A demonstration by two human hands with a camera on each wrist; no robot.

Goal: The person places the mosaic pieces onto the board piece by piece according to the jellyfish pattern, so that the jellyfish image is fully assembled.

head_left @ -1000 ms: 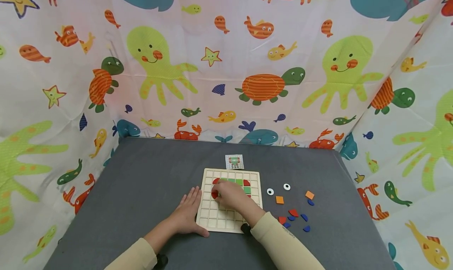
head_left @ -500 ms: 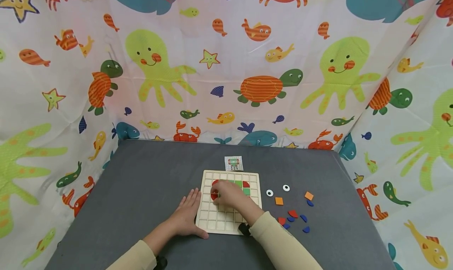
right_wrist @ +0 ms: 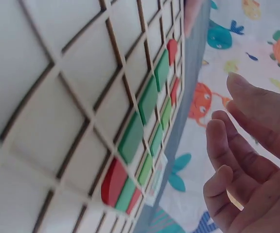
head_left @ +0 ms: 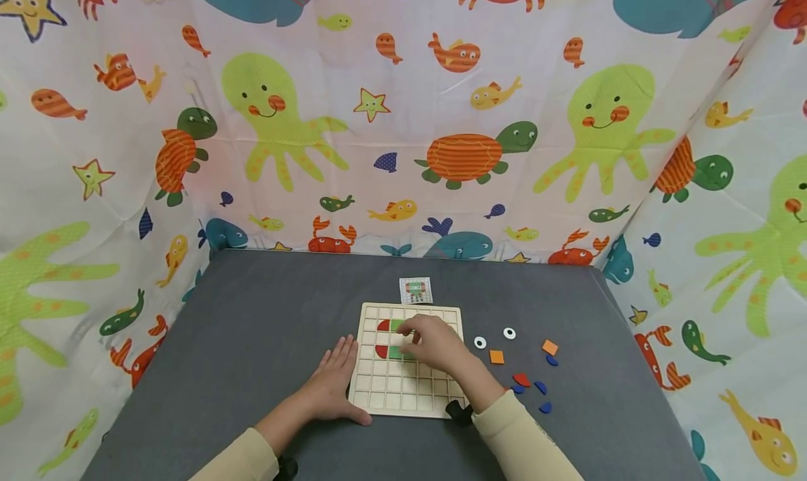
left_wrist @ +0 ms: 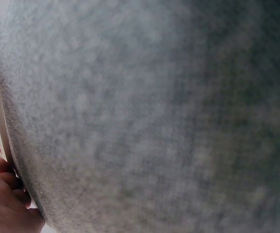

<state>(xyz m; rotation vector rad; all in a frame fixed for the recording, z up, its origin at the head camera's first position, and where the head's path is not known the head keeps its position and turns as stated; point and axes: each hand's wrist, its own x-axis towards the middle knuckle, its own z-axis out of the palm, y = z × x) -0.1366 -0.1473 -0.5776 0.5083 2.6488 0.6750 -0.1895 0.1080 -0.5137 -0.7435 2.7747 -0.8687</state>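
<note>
Head view: R hand (head_left: 435, 344), fingers loosely bent & holding nothing, is above the wooden board (head_left: 386, 384) on grey table (head_left: 284, 306), L hand (head_left: 334, 386) w/ straight fingers touches its left edge, and board seems light, stiff, prob. best held by opposite edges.

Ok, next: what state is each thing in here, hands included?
Board: flat on the table, partly filled
Red tiles: set in board squares
Green tiles: set in board squares
Left hand: outstretched, at the board's left edge
Right hand: loosely curled, nothing seen in it
Card: flat, beyond the board's far edge
White rings: loose, apart
Orange squares: loose, apart
Blue pieces: loose, scattered
</note>
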